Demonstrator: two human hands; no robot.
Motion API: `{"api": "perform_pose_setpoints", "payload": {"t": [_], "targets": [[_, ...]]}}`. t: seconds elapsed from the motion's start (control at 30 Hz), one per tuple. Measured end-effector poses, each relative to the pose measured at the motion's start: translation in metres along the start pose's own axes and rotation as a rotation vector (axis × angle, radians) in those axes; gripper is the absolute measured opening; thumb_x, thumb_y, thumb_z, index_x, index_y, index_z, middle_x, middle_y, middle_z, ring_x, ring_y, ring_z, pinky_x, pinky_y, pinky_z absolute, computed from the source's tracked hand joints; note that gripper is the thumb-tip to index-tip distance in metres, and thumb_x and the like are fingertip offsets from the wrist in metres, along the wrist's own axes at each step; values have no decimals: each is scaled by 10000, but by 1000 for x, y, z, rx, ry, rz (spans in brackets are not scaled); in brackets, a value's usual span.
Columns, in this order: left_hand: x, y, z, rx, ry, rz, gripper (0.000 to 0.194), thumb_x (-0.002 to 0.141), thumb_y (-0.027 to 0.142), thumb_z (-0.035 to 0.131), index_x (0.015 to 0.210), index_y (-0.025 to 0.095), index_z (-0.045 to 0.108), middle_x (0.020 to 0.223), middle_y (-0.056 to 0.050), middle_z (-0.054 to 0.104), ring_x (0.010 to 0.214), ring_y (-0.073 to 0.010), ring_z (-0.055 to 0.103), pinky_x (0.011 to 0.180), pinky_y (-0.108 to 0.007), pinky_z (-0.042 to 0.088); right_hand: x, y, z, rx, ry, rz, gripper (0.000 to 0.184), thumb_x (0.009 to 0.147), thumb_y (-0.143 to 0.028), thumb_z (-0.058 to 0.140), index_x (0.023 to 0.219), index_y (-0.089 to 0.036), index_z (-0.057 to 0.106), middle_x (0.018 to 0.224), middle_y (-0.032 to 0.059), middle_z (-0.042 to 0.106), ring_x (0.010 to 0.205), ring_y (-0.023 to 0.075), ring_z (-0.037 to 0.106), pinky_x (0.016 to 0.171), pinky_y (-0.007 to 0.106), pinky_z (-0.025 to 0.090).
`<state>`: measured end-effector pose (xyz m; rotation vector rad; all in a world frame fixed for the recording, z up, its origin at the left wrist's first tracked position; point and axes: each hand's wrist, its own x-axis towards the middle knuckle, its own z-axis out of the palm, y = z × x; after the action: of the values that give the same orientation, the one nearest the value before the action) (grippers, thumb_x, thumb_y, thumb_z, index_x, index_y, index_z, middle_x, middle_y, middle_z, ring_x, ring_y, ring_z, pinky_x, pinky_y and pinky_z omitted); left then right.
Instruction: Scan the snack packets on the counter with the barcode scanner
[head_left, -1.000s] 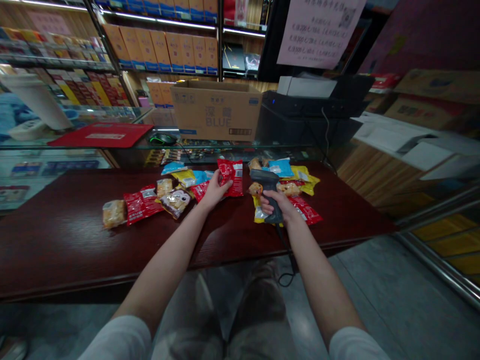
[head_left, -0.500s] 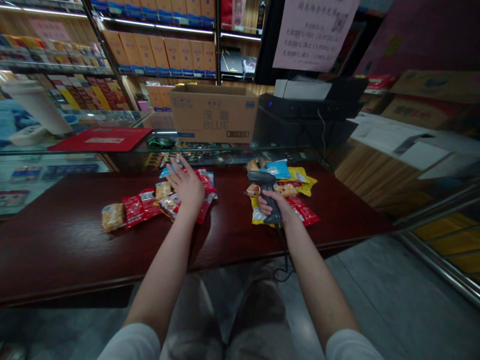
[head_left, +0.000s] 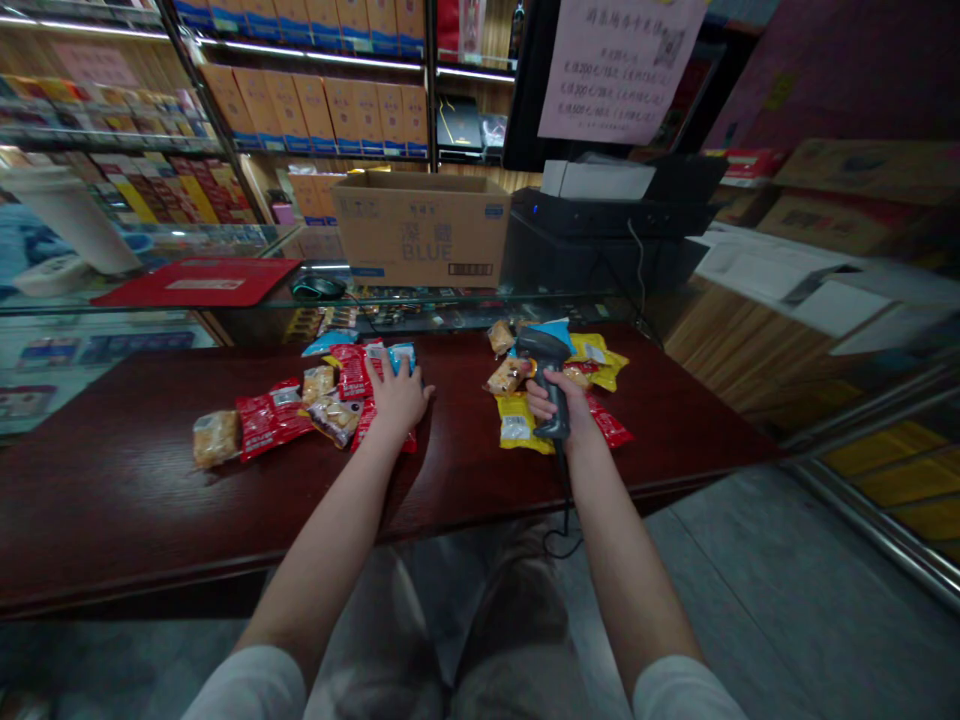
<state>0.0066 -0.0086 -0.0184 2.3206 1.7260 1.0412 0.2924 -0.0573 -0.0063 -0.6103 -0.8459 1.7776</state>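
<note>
My right hand is closed round the grip of a dark barcode scanner, its head raised over a pile of snack packets in yellow, blue and red on the dark wooden counter. A yellow packet lies just left of that hand. My left hand lies flat, fingers stretched out, on the right end of a second heap of red, blue and tan snack packets. A tan packet marks that heap's left end. The scanner's cable hangs off the counter's front edge.
Behind the counter runs a glass display case with a red mat, a computer mouse and a cardboard box. A black machine stands to the right of the box. Shelves of boxed goods fill the back wall.
My left hand carried the red packet it held from the middle to the left heap, let go, and now rests flat there. The scanner rose and shifted slightly right.
</note>
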Motion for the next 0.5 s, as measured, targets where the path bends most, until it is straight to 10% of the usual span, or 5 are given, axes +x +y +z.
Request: {"api": "perform_pose_setpoints", "payload": {"t": [0.23, 0.5], "targets": [[18, 57, 24, -150, -151, 117, 309, 852, 301, 635, 1132, 170, 651, 1379, -217, 586, 1437, -398, 362, 1195, -616, 96, -1, -8, -7, -36, 113, -105, 233, 835, -374, 638, 994, -215, 580, 589, -89, 392, 384, 61, 275, 356, 188, 286], [49, 105, 57, -330, -512, -177, 337, 662, 447, 765, 783, 194, 579, 1108, -220, 700, 1213, -432, 583, 1036, -475, 409, 7, -1, -5, 10, 135, -53, 289, 782, -427, 689, 804, -212, 497, 567, -92, 370, 380, 45, 255, 356, 175, 262]]}}
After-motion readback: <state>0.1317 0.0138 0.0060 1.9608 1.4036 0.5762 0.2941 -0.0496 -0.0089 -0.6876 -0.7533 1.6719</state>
